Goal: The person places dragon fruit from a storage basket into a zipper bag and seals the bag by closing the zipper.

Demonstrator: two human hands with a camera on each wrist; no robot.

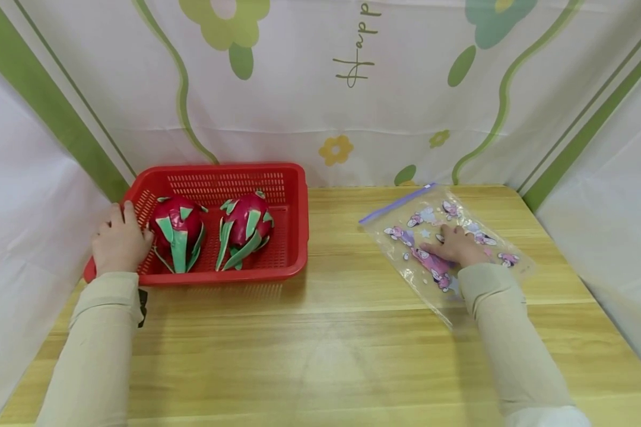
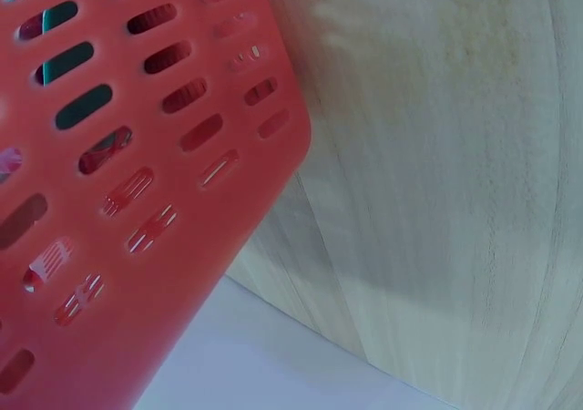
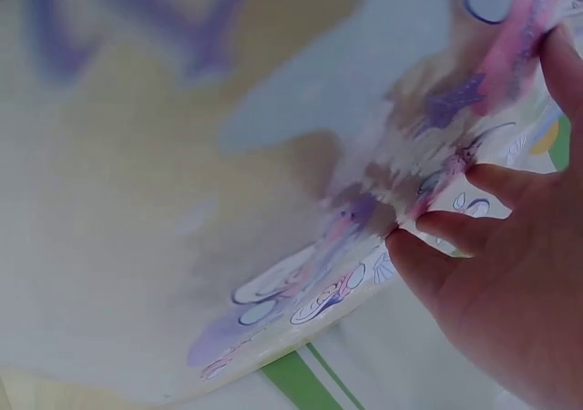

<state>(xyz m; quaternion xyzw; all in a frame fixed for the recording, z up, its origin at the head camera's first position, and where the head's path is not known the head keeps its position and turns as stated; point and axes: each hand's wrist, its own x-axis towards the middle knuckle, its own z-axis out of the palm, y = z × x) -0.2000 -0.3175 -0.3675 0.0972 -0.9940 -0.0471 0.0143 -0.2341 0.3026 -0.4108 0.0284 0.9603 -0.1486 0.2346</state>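
Two arms in beige sleeves reach forward, set well apart. The left hand (image 1: 119,242) lies palm down with its fingers curved over what is beneath it. The right hand (image 1: 457,246) lies farther forward, palm down, its fingers (image 3: 437,232) bent and pressing at the tips.

Red slotted basket (image 1: 294,196); magenta, green-scaled dragon fruits (image 1: 178,231); clear zip bag (image 1: 438,237) with pink cartoons, blue seal; pale wood-grain table (image 1: 326,344).
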